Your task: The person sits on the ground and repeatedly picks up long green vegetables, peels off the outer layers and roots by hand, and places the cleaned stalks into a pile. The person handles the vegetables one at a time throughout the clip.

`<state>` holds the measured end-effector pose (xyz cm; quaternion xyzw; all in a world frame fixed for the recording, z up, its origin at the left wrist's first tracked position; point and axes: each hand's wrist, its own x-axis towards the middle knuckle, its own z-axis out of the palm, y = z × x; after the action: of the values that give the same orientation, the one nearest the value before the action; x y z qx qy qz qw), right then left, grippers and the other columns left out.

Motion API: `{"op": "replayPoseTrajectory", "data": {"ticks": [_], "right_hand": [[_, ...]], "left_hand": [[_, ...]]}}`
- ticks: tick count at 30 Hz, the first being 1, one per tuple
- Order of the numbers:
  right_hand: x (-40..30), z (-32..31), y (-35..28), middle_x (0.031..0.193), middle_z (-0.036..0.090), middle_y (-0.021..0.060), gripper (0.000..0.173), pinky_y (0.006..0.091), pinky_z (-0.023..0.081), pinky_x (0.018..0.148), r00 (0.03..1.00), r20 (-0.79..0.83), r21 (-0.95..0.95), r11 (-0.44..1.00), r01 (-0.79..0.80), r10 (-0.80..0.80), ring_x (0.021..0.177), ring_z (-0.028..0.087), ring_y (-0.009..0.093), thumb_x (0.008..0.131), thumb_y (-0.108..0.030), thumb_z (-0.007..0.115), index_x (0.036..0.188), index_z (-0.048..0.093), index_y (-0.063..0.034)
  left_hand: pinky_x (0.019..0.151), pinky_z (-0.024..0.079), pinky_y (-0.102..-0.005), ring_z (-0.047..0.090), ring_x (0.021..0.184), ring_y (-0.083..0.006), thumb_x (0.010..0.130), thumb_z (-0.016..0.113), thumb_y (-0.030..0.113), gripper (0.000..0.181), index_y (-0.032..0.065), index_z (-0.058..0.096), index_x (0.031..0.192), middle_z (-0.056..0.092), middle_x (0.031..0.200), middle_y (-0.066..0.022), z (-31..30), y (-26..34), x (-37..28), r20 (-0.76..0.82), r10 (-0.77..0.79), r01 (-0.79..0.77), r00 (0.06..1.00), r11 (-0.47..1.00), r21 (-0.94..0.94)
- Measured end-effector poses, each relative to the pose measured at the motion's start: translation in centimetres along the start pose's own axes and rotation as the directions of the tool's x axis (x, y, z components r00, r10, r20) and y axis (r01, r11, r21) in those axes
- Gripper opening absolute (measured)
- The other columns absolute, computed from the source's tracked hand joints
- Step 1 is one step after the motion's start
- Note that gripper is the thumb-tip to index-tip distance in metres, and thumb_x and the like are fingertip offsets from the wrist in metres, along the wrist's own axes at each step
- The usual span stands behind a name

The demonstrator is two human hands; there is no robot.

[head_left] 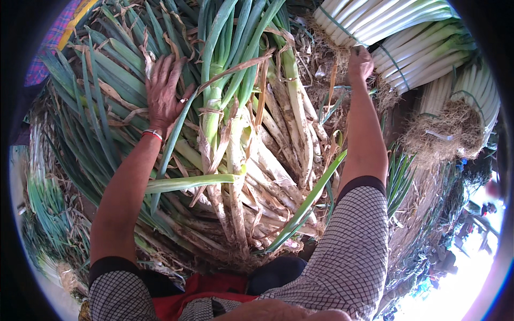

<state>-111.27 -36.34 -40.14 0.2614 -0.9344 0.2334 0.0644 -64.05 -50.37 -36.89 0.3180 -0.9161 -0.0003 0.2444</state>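
Note:
My left hand (164,90) lies flat with fingers spread on the green leaves (116,76) of a heap of unwashed leeks or large spring onions. Their soil-stained white stalks (277,188) point towards me, roots at the near end. At the upper right is a bundle of cleaned white stalks (373,20), bound by a green band (341,26). My right hand (360,64) is closed at the bundle's lower edge, where that band meets my fingers, and seems to grip it. The fingertips are partly hidden.
More banded bundles (421,56) lie at the right, with a mass of pale roots (445,128) towards me. Loose leeks (44,196) and dry leaves cover the ground at the left. A plaid cloth (52,40) with a yellow edge shows at the upper left.

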Motion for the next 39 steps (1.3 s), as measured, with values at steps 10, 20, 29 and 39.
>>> {"op": "replayPoseTrajectory", "data": {"ticks": [10,20,29,39], "right_hand": [[-9.0,-2.8,-6.7,0.085,0.067,0.0015,0.028,0.0342,0.052,0.049,0.761,0.433,-0.150,0.794,0.589,-0.483,0.064,0.063,0.015,0.086,-0.045,0.059,0.095,0.068,-0.0194],[3.5,-2.1,-12.6,0.096,0.068,0.0019,0.047,0.0376,0.049,0.070,0.962,0.012,-0.177,0.946,0.271,-0.274,0.087,0.064,0.022,0.081,-0.032,0.064,0.126,0.050,-0.0329],[3.7,-0.5,-12.2,0.082,0.067,0.0106,0.024,0.0329,0.051,0.052,0.973,0.116,-0.093,0.973,0.212,-0.201,0.064,0.062,0.021,0.086,-0.034,0.061,0.084,0.067,-0.0101],[-24.1,-7.7,-13.2,0.070,0.061,0.0106,0.016,0.0362,0.048,0.051,0.810,0.071,0.441,0.747,0.498,-0.582,0.057,0.060,0.023,0.084,-0.016,0.065,0.079,0.055,-0.0041]], "left_hand": [[0.105,0.025,-0.0473,0.033,0.129,-0.0328,0.083,0.052,0.050,0.064,0.0132,0.044,0.134,0.039,0.137,-0.0111,0.1,-0.3,-0.4,-0.012,-0.003,0.003,1.000,1.000,-0.008],[0.106,0.023,-0.0504,0.031,0.131,-0.0332,0.081,0.055,0.047,0.064,0.0159,0.042,0.135,0.038,0.140,-0.0108,-0.4,0.1,-0.4,0.035,-0.082,0.083,0.996,0.996,-0.032],[0.107,0.023,-0.0496,0.031,0.130,-0.0331,0.081,0.055,0.045,0.062,0.0152,0.044,0.134,0.038,0.138,-0.0117,-0.6,0.4,-0.2,0.033,-0.081,0.082,0.996,0.996,-0.042],[0.104,0.025,-0.0507,0.032,0.129,-0.0309,0.082,0.054,0.048,0.061,0.0147,0.045,0.133,0.039,0.138,-0.0094,0.6,-0.7,-0.8,-0.051,-0.035,0.034,0.998,0.999,-0.032]]}}
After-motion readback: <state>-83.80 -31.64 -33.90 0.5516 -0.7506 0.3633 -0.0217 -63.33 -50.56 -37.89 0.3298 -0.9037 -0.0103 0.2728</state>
